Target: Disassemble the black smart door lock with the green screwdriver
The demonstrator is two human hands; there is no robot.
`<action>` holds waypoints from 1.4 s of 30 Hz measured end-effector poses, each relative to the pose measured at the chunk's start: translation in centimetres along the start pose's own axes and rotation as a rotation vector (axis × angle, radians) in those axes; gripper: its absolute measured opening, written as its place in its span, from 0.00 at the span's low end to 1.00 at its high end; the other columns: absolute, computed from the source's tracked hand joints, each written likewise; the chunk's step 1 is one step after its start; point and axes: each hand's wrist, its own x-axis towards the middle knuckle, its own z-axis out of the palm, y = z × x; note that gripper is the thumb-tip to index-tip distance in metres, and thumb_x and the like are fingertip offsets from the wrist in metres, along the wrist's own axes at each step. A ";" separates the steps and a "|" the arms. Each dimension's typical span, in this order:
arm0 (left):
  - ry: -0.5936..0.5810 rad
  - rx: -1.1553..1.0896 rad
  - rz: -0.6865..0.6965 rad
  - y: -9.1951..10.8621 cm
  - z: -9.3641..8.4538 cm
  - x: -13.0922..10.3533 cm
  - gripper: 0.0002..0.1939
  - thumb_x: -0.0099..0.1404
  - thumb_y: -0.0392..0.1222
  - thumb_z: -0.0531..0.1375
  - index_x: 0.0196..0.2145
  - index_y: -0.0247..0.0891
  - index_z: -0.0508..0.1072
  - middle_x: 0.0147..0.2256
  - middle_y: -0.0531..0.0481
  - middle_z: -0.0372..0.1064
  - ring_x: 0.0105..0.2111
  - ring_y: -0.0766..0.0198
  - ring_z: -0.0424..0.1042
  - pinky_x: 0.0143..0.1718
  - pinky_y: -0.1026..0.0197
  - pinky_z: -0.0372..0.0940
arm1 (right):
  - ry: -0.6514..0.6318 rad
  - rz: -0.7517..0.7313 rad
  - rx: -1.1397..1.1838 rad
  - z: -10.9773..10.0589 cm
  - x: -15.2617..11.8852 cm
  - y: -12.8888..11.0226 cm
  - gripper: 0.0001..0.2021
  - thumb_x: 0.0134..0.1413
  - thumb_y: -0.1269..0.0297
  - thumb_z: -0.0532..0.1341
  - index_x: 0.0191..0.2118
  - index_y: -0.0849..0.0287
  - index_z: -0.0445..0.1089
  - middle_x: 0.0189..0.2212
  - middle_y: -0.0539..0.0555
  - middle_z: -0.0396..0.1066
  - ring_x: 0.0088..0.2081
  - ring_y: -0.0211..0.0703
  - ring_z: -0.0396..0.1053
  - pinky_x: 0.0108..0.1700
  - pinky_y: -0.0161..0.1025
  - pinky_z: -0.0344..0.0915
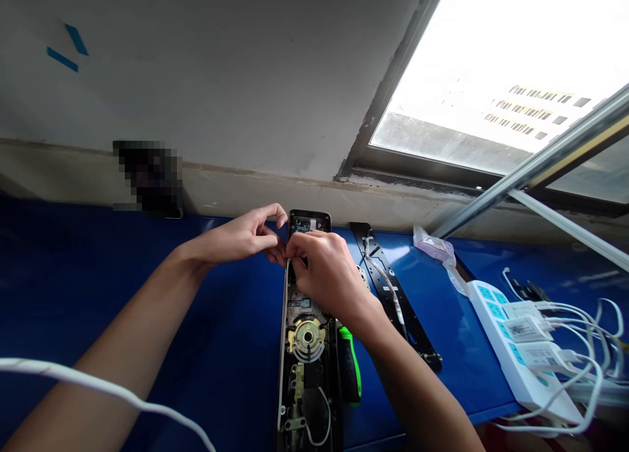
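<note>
A long black electronic door lock housing (297, 314) lies open in front of me, with a circuit board at its far end and a round brass-coloured mechanism (307, 337) lower down. My left hand (255, 234) is at the housing's upper left edge. Its index finger is raised and curved, while the thumb and lower fingers close together beside my right fingertips. Over the upper part of the housing, my right hand (324, 262) is closed in a pinch, covering what lies underneath. Whatever either hand grips is hidden or too small to make out.
Right of the housing are a green-and-black screwdriver (350, 367) and a black metal plate (393, 285) with a wrapped cable. A plastic bag (435, 245) lies beyond. A white power strip (511, 354) with plugged-in adapters stands far right. A white cable (98, 385) crosses my left forearm.
</note>
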 end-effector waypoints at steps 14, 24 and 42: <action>0.019 0.043 -0.067 1.1 0.2 -0.4 0.09 0.64 0.37 0.58 0.39 0.43 0.59 0.31 0.54 0.80 0.33 0.62 0.81 0.38 0.63 0.74 | -0.042 -0.006 0.010 -0.6 0.1 0.0 0.08 0.57 0.77 0.61 0.36 0.59 0.76 0.32 0.52 0.77 0.34 0.39 0.71 0.37 0.36 0.61; -0.031 0.184 -0.060 1.2 -0.3 -1.3 0.08 0.66 0.44 0.60 0.42 0.44 0.68 0.37 0.52 0.75 0.41 0.58 0.77 0.44 0.60 0.71 | -0.188 -0.218 0.034 -2.7 -0.2 0.9 0.09 0.63 0.72 0.61 0.37 0.58 0.79 0.37 0.53 0.79 0.40 0.40 0.75 0.44 0.36 0.65; 0.247 0.034 0.090 -2.4 6.0 -4.3 0.23 0.65 0.47 0.68 0.49 0.44 0.59 0.52 0.48 0.69 0.43 0.62 0.77 0.46 0.58 0.72 | -0.036 -0.306 -0.027 -1.2 -2.4 1.8 0.13 0.69 0.69 0.57 0.48 0.60 0.80 0.46 0.58 0.79 0.48 0.46 0.71 0.55 0.45 0.69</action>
